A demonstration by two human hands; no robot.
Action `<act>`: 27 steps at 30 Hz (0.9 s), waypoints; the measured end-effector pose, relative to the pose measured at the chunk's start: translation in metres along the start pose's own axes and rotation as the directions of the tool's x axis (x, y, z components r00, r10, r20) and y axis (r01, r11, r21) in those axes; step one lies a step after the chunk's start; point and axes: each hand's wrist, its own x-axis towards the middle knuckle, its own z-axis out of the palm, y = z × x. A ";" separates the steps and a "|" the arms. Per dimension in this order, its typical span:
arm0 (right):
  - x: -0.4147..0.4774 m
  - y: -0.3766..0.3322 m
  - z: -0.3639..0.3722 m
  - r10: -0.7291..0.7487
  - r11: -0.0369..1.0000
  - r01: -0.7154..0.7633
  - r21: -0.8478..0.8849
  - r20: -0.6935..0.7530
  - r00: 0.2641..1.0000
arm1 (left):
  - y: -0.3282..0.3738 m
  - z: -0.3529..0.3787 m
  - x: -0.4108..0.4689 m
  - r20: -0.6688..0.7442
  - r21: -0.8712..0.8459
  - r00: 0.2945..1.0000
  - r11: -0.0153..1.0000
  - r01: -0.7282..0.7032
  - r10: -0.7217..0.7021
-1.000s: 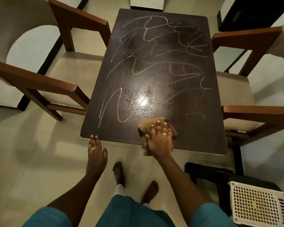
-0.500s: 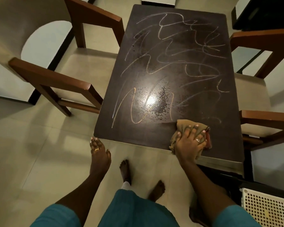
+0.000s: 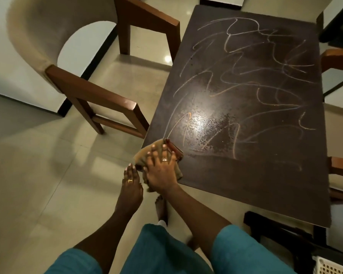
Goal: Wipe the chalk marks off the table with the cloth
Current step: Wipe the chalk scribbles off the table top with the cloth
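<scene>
A dark rectangular table [image 3: 265, 184] carries pale chalk marks [image 3: 251, 76] scribbled over most of its top; a strip along the near edge is bare. My right hand [image 3: 161, 173] presses flat on a tan cloth with a red border [image 3: 147, 150] at the table's near left corner, and part of the cloth hangs over the edge. My left hand [image 3: 131, 183] rests beside it just off that corner, fingers together, holding nothing.
A wooden chair with a cream curved back [image 3: 83, 89] stands left of the table. More wooden chair arms [image 3: 339, 56] line the right side. A white perforated basket [image 3: 333, 266] sits on a dark stool at the lower right. My bare feet stand on beige floor tiles.
My right hand has swept the cloth from the near right part of the table leftward to the near left corner. My left hand stays at that corner.
</scene>
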 end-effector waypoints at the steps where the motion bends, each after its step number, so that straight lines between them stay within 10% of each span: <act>1: 0.007 -0.006 0.000 -0.069 0.997 0.069 -0.022 0.016 0.998 | -0.003 -0.002 0.005 -0.006 0.012 1.000 1.000 -0.013 0.013; 6: 0.039 0.010 -0.007 -0.205 0.974 0.211 -0.081 0.078 0.976 | -0.002 -0.010 0.013 -0.004 0.000 1.000 1.000 -0.015 0.015; 15: 0.081 0.043 -0.036 0.161 0.987 -0.159 -0.038 0.076 0.984 | 0.014 -0.016 0.020 0.010 0.160 0.993 0.981 -0.114 0.114; 27: 0.008 0.010 0.005 -0.295 0.946 0.312 -0.090 0.165 0.941 | 0.002 -0.013 -0.001 0.021 0.489 0.999 0.871 -0.038 0.032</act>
